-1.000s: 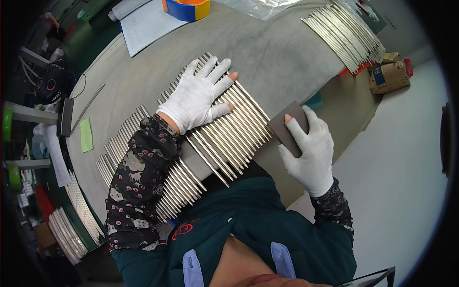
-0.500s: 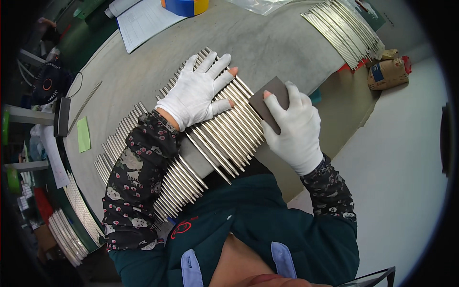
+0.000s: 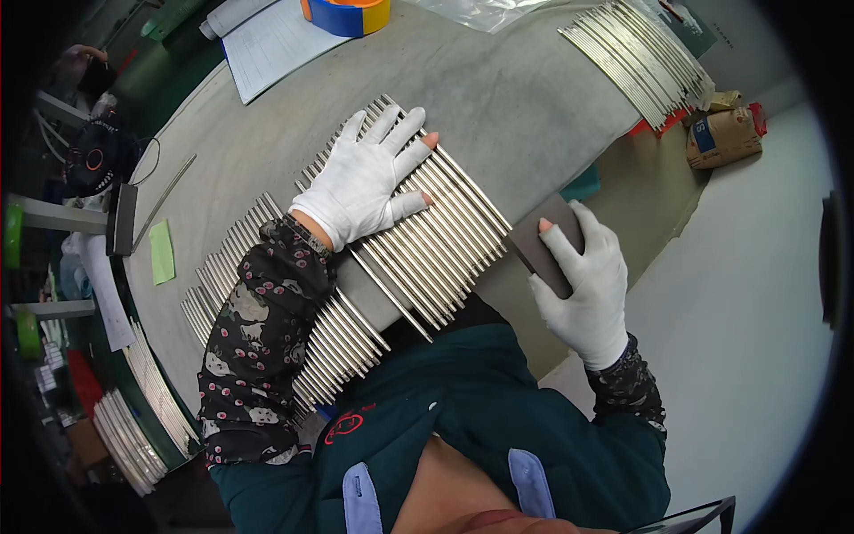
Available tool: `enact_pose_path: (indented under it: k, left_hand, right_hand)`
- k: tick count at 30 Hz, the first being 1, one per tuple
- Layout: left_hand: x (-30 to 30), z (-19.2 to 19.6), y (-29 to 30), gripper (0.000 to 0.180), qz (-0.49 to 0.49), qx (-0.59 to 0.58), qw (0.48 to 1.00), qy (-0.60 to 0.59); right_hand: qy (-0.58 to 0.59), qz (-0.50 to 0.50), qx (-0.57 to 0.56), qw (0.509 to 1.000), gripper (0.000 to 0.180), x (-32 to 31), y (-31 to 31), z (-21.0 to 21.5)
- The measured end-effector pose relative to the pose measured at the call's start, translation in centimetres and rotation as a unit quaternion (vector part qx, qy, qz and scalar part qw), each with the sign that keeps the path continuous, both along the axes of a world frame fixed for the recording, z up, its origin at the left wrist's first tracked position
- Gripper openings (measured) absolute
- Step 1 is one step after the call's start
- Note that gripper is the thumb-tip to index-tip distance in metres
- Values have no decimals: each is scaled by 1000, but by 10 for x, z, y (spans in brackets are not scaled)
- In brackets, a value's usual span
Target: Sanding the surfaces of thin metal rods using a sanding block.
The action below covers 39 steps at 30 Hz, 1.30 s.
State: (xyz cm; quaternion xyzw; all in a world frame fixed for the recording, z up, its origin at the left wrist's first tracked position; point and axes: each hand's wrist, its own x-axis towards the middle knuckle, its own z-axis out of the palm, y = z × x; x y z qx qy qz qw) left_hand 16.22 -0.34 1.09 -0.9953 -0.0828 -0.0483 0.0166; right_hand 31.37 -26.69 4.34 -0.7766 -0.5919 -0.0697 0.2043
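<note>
Many slim, shiny metal rods (image 3: pixel 449 240) lie side by side in a row on the grey table (image 3: pixel 498 107), some of their near ends reaching past its front edge. My left hand (image 3: pixel 356 182), in a white glove with the thumb and one fingertip bare, rests flat across the rods with its fingers spread. At the right end of the row, my right hand (image 3: pixel 585 298), gloved the same way, grips a dark grey-brown block that looks like a sanding block (image 3: pixel 562 222). The block's left corner is by the end of the outermost rod; whether they touch I cannot tell.
Another bundle of rods (image 3: pixel 623 67) lies at the far right of the table. A paper sheet (image 3: pixel 276 49), a blue-and-yellow tape roll (image 3: pixel 356 18) and a green note (image 3: pixel 161 252) lie at the far and left sides. A brown package (image 3: pixel 725 138) sits beyond the right edge.
My right hand has moved right and toward me with the block, away from the rods' side. The left hand stays on the rods, nearly in the same place.
</note>
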Motion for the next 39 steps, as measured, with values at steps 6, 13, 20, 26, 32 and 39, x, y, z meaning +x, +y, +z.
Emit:
enact_pose_path:
  k: [6, 13, 20, 26, 32, 39]
  left_hand:
    - [0, 3, -1, 72, -4, 1, 1000, 4]
    - [0, -2, 0, 75, 2, -6, 1000, 1]
    - [-2, -1, 1, 75, -2, 1, 1000, -15]
    - [-3, -1, 0, 74, -5, 6, 1000, -7]
    - [-5, 2, 0, 74, 3, -1, 1000, -1]
    - [-22, 10, 3, 75, -28, -29, 999, -19]
  right_hand:
    - [-41, 17, -33, 998, 60, -10, 37, -1]
    - [-35, 20, -51, 998, 52, -7, 12, 1]
    - [-39, 25, -29, 998, 54, -8, 33, 1]
    - [-6, -20, -93, 995, 57, -3, -25, 2]
    - [24, -11, -56, 998, 56, -10, -16, 0]
    - [5, -35, -29, 999, 55, -2, -9, -7]
